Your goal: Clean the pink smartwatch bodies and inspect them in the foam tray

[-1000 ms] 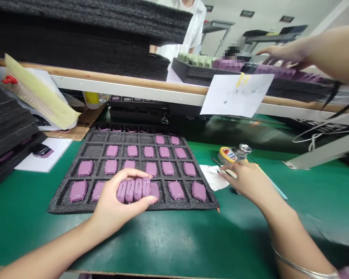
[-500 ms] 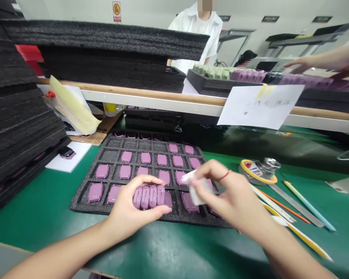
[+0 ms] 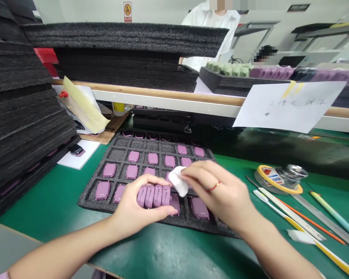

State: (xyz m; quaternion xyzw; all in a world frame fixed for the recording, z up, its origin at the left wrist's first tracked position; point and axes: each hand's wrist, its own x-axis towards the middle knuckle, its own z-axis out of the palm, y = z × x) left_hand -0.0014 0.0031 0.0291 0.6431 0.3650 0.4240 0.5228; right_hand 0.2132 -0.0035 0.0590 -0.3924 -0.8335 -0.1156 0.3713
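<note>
My left hand (image 3: 135,209) is closed around a row of several purple plastic cases (image 3: 153,195), held on edge side by side just above the front of a black foam tray (image 3: 90,197). My right hand (image 3: 221,193) pinches a small white cloth (image 3: 178,185) and holds it against the right end of that row. The foam tray lies on the green mat and has more purple cases (image 3: 133,156) lying flat in its pockets.
Stacks of black foam trays (image 3: 20,108) rise at the left and on the shelf (image 3: 168,95). A round tin with a metal cap (image 3: 280,177), a steel ruler (image 3: 322,219), pencils and a white scrap (image 3: 298,235) lie at right. A person in white stands behind the shelf.
My right hand picked up the white cloth from the mat and brought it leftward to the cases in my left hand. The other person's arm at upper right has left the view.
</note>
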